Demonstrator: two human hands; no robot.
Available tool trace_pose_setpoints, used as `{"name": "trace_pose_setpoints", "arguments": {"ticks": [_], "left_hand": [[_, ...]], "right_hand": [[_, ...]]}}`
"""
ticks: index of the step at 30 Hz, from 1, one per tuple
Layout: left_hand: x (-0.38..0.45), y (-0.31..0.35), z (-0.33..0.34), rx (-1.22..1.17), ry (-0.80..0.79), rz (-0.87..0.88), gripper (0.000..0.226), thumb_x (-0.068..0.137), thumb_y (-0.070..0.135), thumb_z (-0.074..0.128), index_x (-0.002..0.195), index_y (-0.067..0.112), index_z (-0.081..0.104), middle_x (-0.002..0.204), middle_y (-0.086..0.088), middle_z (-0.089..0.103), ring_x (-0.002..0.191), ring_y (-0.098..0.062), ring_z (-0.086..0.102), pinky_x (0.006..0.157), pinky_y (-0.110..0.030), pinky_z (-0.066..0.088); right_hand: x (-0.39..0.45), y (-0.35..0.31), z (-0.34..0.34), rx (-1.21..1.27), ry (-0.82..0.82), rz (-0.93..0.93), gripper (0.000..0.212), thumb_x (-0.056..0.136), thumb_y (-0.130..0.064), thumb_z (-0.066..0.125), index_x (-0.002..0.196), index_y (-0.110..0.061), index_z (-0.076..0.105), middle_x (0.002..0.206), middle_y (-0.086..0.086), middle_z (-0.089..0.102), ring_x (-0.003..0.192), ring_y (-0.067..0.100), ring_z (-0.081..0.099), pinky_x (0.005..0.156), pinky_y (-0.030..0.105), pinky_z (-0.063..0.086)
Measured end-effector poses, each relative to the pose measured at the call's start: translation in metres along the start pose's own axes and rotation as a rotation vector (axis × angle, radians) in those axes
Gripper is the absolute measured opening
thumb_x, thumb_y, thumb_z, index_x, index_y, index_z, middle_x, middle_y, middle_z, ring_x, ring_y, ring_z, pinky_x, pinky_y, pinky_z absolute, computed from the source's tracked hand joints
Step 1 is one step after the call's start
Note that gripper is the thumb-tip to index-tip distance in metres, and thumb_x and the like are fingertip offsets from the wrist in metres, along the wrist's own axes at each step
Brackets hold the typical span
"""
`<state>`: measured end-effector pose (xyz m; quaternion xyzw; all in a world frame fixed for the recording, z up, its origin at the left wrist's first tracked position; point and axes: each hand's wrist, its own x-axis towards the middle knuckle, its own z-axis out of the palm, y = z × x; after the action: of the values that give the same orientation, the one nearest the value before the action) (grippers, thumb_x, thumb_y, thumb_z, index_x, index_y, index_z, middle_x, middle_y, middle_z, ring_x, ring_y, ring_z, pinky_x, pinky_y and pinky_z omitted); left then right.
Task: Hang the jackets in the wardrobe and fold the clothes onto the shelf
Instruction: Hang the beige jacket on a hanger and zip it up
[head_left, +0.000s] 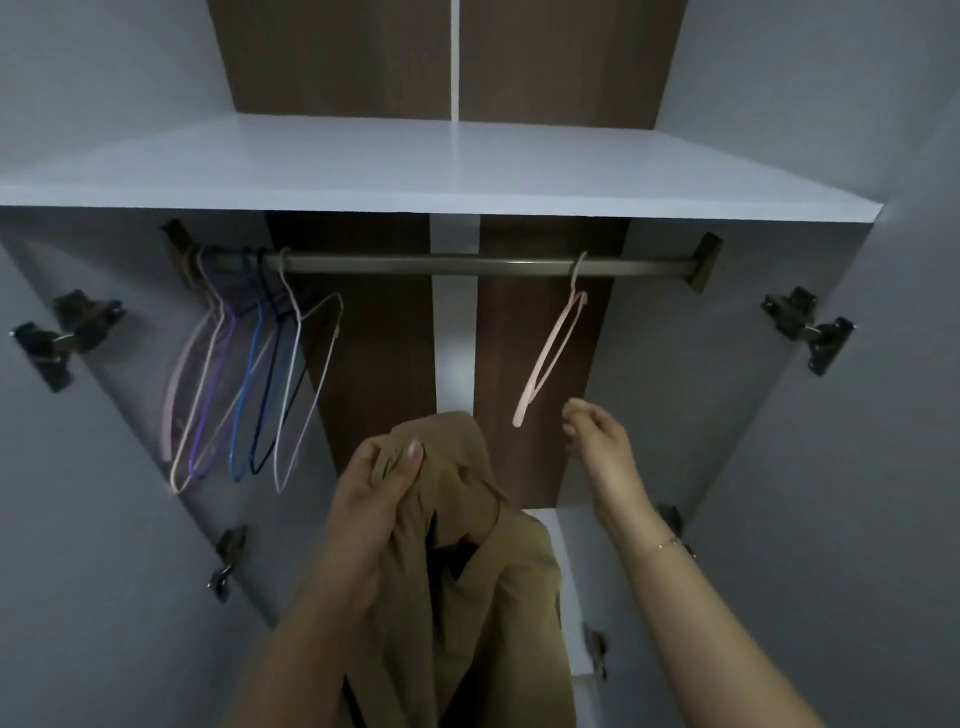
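Observation:
My left hand (376, 488) grips a tan jacket (467, 571) by its upper part, and the rest of the jacket hangs down in front of me. My right hand (597, 441) is raised beside it, fingers loosely curled and holding nothing, just right of the lower end of a pink hanger (550, 358). That hanger hangs alone on the metal rail (467, 264). Several empty hangers (244, 384) in pink, purple, blue and white are bunched at the rail's left end. A white shelf (441, 166) spans the wardrobe above the rail.
Both wardrobe doors stand open, with hinges on the left (67, 332) and right (810, 327) side walls. The back panel (379, 338) is dark wood with a white centre strip. Lower hinges (226, 561) show on the left wall.

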<state>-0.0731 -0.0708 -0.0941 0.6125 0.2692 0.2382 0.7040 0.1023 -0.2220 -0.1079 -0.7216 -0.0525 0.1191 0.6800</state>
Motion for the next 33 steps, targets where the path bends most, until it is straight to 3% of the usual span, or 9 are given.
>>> {"name": "trace_pose_setpoints", "arguments": {"ticks": [4,7,9,13,19,23,29,31,33], "left_hand": [[0.038,0.003,0.008,0.045,-0.021,0.024,0.037,0.077,0.043,0.063,0.112,0.033,0.056,0.117,0.001,0.061,0.107,-0.018,0.061,0.084,-0.027,0.051],[0.060,0.000,0.007,0.074,-0.050,0.043,0.051,0.073,0.048,0.062,0.123,0.043,0.054,0.120,0.016,0.057,0.106,-0.002,0.060,0.078,-0.016,0.049],[0.074,-0.004,0.005,0.073,-0.074,0.040,0.046,0.074,0.047,0.062,0.120,0.044,0.058,0.119,0.014,0.062,0.106,-0.004,0.063,0.083,-0.020,0.052],[0.094,-0.014,0.000,0.042,-0.085,0.017,0.038,0.074,0.043,0.064,0.112,0.036,0.066,0.111,0.007,0.070,0.106,-0.013,0.067,0.088,-0.028,0.053],[0.112,-0.012,-0.012,-0.037,-0.105,0.006,0.032,0.075,0.040,0.068,0.107,0.037,0.071,0.110,0.006,0.072,0.102,-0.012,0.069,0.085,-0.029,0.055],[0.115,-0.006,-0.018,-0.044,-0.131,0.027,0.033,0.076,0.040,0.068,0.109,0.036,0.070,0.109,0.007,0.072,0.098,-0.009,0.070,0.077,-0.022,0.056],[0.110,-0.008,-0.028,-0.002,-0.172,-0.008,0.031,0.080,0.043,0.067,0.111,0.036,0.069,0.115,0.002,0.070,0.103,-0.013,0.068,0.087,-0.032,0.055],[0.102,-0.011,-0.027,0.003,-0.172,-0.006,0.024,0.086,0.038,0.067,0.110,0.035,0.070,0.115,0.001,0.070,0.105,-0.016,0.068,0.090,-0.035,0.055],[0.093,-0.013,-0.025,0.013,-0.176,0.000,0.020,0.090,0.036,0.066,0.110,0.036,0.069,0.115,0.002,0.070,0.105,-0.018,0.067,0.091,-0.037,0.055]], "right_hand": [[0.089,-0.024,0.028,0.119,0.009,0.064,0.054,0.096,-0.042,0.058,0.138,-0.010,0.049,0.125,0.006,0.062,0.112,0.021,0.061,0.092,0.030,0.049],[0.147,-0.035,0.043,0.184,0.008,0.196,0.061,0.094,-0.041,0.062,0.142,-0.009,0.043,0.129,0.011,0.060,0.112,0.027,0.062,0.095,0.040,0.052],[0.172,-0.042,0.048,0.277,-0.003,0.243,0.047,0.097,-0.029,0.061,0.136,-0.008,0.046,0.107,0.008,0.063,0.084,0.019,0.065,0.072,0.028,0.057],[0.189,-0.053,0.046,0.347,0.088,0.157,0.016,0.103,-0.017,0.049,0.117,-0.013,0.053,0.064,-0.003,0.040,0.038,0.004,0.034,0.034,0.017,0.030],[0.150,-0.047,0.034,0.267,0.036,-0.030,0.024,0.103,-0.022,0.046,0.084,-0.021,0.060,0.051,-0.009,0.037,0.036,0.004,0.029,0.037,0.021,0.025],[0.084,-0.006,0.021,0.136,0.107,-0.105,0.054,0.096,-0.042,0.059,0.049,-0.026,0.039,0.048,-0.009,0.031,0.041,0.007,0.026,0.041,0.019,0.025],[-0.009,0.019,-0.006,-0.062,0.159,-0.216,0.066,0.087,-0.067,0.056,0.051,-0.025,0.020,0.050,-0.003,0.020,0.047,0.012,0.018,0.045,0.020,0.022],[-0.042,0.023,-0.018,-0.078,0.128,-0.289,0.067,0.090,-0.067,0.052,0.052,-0.017,0.028,0.052,-0.002,0.021,0.049,0.011,0.020,0.047,0.019,0.023],[-0.073,0.030,-0.032,-0.099,0.118,-0.351,0.054,0.098,-0.055,0.047,0.067,-0.014,0.063,0.055,-0.003,0.024,0.051,0.010,0.025,0.049,0.020,0.025]]}}
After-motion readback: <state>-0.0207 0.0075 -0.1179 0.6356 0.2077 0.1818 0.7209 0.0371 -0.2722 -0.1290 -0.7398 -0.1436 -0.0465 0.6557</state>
